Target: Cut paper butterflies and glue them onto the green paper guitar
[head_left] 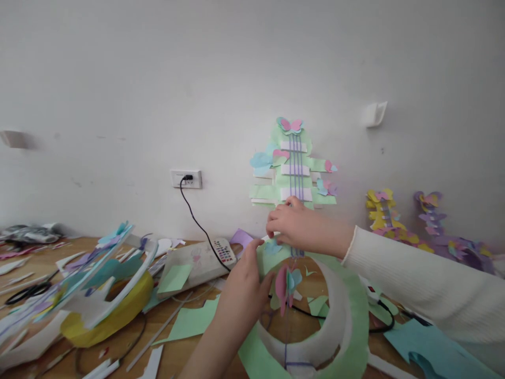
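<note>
A green paper guitar [294, 173] stands upright in front of me, with purple strings, white bars and pink and blue butterflies. Its round body [347, 321] is a white foam ring edged in green. My right hand [300, 226] is closed on the guitar's neck where it meets the body. My left hand [244, 287] grips the ring's left edge, thumb up against the green paper. A pink and blue butterfly [287, 284] hangs on the strings inside the ring.
A yellow foam ring [106, 318] with blue and purple paper lies at left beside black scissors [27, 290]. A black cable [197, 221] runs from the wall socket to a box [197, 260]. Yellow [382, 213] and purple [432, 216] paper guitars lean on the wall at right.
</note>
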`<state>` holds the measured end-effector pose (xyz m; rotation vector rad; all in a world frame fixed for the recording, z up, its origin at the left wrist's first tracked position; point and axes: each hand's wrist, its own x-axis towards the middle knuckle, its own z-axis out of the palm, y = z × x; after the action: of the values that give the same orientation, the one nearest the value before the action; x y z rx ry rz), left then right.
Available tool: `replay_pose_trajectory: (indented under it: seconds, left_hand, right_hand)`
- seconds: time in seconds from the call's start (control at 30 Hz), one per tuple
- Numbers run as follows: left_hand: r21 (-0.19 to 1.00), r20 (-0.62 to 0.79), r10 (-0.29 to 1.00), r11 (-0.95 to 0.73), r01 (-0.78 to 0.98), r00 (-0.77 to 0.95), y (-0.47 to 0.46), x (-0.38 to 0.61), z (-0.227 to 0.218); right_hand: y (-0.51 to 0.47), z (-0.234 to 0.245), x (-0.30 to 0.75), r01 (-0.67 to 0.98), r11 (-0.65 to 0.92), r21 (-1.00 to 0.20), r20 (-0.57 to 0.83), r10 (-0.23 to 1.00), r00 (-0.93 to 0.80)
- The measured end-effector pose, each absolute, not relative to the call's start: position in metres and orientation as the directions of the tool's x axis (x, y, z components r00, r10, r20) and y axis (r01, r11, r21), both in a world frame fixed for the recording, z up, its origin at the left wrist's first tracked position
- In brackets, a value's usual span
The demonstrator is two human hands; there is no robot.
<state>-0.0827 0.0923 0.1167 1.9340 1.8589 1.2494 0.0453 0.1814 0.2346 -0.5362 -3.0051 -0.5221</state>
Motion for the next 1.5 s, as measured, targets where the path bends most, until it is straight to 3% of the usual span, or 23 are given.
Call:
replay_pose_trajectory:
  seconds: [0.77,1.23,1.5]
  left_hand:
    - [0.652,0.444,0.883,-0.203,0.730,-0.151,0.091,-0.079,0.121]
    - [0.658,0.415,0.895,-0.173,0.733,-0.162,0.089,-0.079,0.122]
    - [0.677,0.390,0.906,-0.164,0.717,-0.161,0.088,-0.079,0.120]
  right_hand:
    - [0.175,0.238,0.035,0.307,0.866,0.396,0.055,0.311,-0.949]
    - [0.176,0.248,0.042,0.407,0.878,0.253,0.090,0.397,-0.913]
    - [0.177,0.242,0.044,0.372,0.896,0.241,0.116,0.354,-0.928]
